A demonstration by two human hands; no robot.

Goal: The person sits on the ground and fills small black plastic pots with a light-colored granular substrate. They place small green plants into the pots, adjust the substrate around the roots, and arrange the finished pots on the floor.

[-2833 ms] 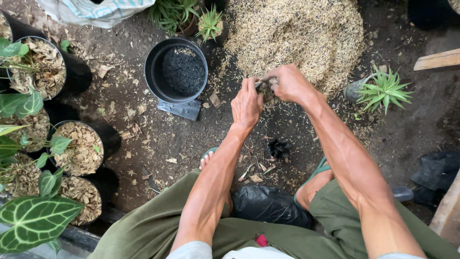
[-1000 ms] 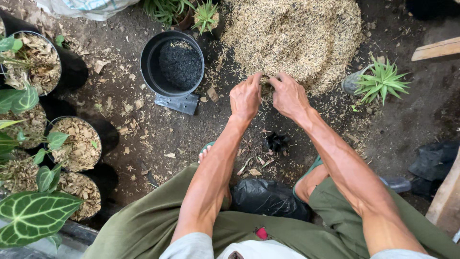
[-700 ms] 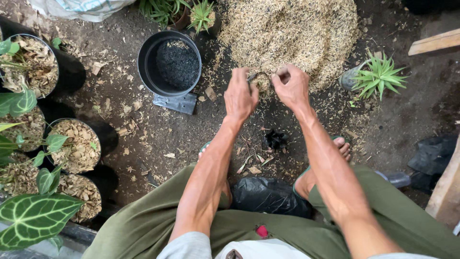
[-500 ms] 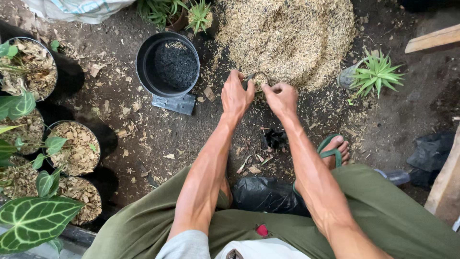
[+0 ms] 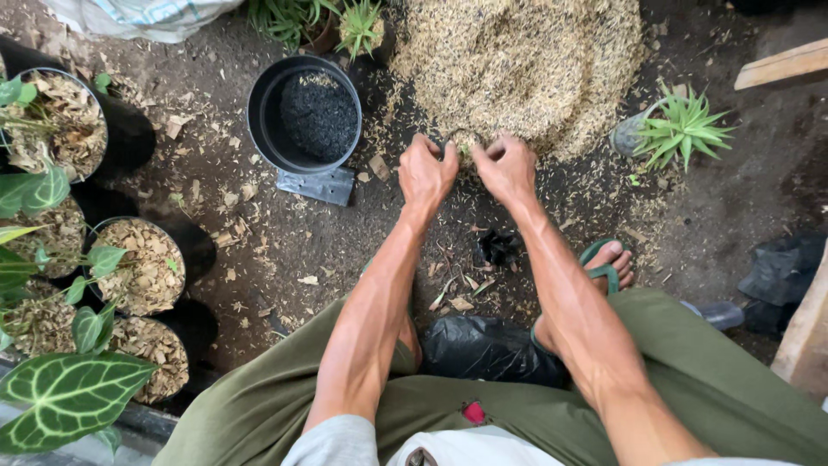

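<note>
Both hands have dropped from mid-air, where 2.8 s ago they were pressed together around a dark clump, to the near edge of the husk pile [image 5: 517, 65]. The left hand [image 5: 425, 173] is now curled into a loose fist with its fingertips dug into the husks, and the right hand [image 5: 507, 168] is curled the same way just beside it; whether either is pinching anything I cannot tell, as the fingers hide it. The change suggests the clump has been let go and that the hands are now gathering husks. The black pot [image 5: 304, 112], part-filled with dark material, stands near the left hand on bare soil, with a flat grey piece [image 5: 316, 185] touching its near rim. A small spiky plant [image 5: 677, 129] sits to the right, well apart from the hands. 4 filled pots [image 5: 142, 263] crowd the far left edge, and a black bag [image 5: 487, 349] lies between the knees.
</note>
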